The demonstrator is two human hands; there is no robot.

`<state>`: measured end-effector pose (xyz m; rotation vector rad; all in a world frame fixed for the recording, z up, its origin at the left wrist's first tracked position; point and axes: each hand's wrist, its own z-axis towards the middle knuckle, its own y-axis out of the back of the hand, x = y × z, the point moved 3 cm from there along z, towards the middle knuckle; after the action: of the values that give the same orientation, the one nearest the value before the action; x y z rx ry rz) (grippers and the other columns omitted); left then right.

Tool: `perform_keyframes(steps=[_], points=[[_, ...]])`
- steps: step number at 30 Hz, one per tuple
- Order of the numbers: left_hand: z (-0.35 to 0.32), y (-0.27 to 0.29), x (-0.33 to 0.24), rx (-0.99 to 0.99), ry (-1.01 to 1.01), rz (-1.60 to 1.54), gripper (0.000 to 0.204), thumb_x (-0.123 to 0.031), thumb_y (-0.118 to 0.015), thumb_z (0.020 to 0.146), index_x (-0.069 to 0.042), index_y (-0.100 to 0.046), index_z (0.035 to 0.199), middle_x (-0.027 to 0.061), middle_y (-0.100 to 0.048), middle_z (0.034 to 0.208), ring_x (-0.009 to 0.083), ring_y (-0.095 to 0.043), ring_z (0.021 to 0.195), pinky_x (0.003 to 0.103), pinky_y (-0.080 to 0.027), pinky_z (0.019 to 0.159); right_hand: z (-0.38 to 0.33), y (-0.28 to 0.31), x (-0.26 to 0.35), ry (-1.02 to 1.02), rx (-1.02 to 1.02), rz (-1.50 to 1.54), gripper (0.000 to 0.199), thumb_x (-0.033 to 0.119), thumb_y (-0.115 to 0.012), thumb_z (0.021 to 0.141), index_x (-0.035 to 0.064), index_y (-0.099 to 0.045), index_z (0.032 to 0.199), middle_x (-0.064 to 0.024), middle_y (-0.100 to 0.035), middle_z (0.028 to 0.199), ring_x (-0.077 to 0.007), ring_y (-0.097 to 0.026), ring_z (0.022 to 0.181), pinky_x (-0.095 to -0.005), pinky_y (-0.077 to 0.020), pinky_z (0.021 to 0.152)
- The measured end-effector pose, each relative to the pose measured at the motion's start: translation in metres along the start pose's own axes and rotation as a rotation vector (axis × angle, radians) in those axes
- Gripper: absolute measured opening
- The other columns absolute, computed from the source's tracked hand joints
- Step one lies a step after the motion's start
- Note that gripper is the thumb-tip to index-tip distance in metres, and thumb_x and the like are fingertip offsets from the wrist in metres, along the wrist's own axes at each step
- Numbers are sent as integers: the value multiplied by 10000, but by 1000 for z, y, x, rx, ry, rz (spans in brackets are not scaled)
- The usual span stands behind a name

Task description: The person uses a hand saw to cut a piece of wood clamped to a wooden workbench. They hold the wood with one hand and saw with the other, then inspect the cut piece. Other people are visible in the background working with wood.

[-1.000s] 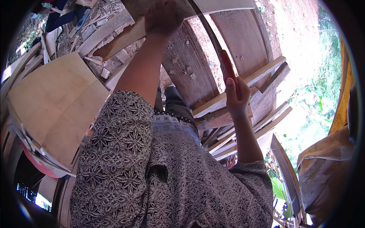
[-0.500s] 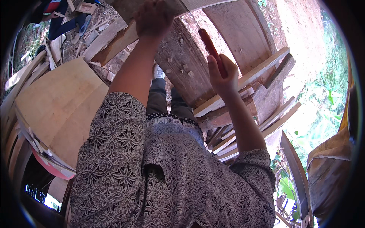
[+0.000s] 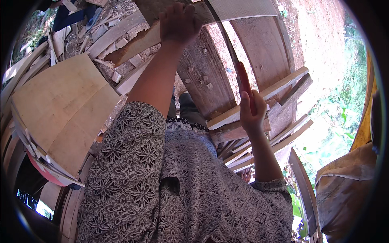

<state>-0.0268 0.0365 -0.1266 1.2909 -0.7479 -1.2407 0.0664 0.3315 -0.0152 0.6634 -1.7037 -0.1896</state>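
My right hand [image 3: 254, 110] is closed round the red handle of a handsaw [image 3: 229, 39]. Its long dark blade runs up and away to the top edge, crossing a pale wooden board [image 3: 243, 9]. On the darker, shaded left part of that board, my left hand [image 3: 180, 25] presses down with its fingers curled, left of the blade. The fingertips are partly hidden. Beneath lies a broad rough plank [image 3: 208, 75] with small wood chips on it.
A crossbar of timber [image 3: 279, 83] and several stacked strips lie at right. A large pale curved panel [image 3: 60, 105] stands at left. Offcuts litter the ground. Part of another person's leg and a sandal [image 3: 94, 18] show at the upper left; a brown tarp [image 3: 344, 194] hangs lower right.
My right hand has drawn the saw back toward me, and more of the blade shows. My left hand stays on the board while the whole view shifts slightly.
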Motion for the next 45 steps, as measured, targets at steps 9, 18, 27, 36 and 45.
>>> perform_keyframes(steps=[9, 18, 27, 36, 45], points=[[3, -4, 4, -90, -20, -72, 356, -379, -600, 903, -121, -612, 1148, 127, -605, 1154, 349, -581, 1116, 584, -426, 952, 80, -50, 7, 90, -48, 25, 404, 286, -678, 1018, 49, -538, 723, 27, -429, 583, -59, -382, 563, -294, -303, 503], [-4, -8, 3, -98, -41, -82, 424, -377, -612, 888, -110, -604, 1218, 136, -601, 1209, 340, -573, 1140, 560, -420, 976, 69, -42, -17, 91, -10, 39, 394, 210, -662, 1036, 64, -495, 710, 55, -408, 594, -35, -356, 568, -269, -262, 501], [-2, -5, 6, 32, -3, -49, 455, -390, -591, 893, -115, -597, 1255, 136, -592, 1238, 346, -559, 1174, 553, -409, 1000, 24, -20, -33, -14, -15, 66, 367, 225, -675, 1018, 56, -543, 720, 63, -428, 603, -21, -368, 576, -261, -267, 499], [3, -13, 3, -74, -73, -52, 402, -389, -562, 925, -97, -606, 1197, 140, -614, 1167, 352, -583, 1132, 562, -424, 987, 93, -63, -18, 104, -71, 68, 426, 290, -670, 1029, 57, -504, 712, 46, -405, 593, -51, -349, 567, -291, -270, 500], [3, -4, 8, -52, -79, 5, 347, -357, -574, 900, -98, -609, 1127, 139, -612, 1147, 341, -586, 1102, 530, -445, 943, 15, -12, -32, 5, -15, 93, 370, 256, -663, 1032, 54, -551, 742, 71, -409, 606, -24, -364, 582, -271, -274, 504]])
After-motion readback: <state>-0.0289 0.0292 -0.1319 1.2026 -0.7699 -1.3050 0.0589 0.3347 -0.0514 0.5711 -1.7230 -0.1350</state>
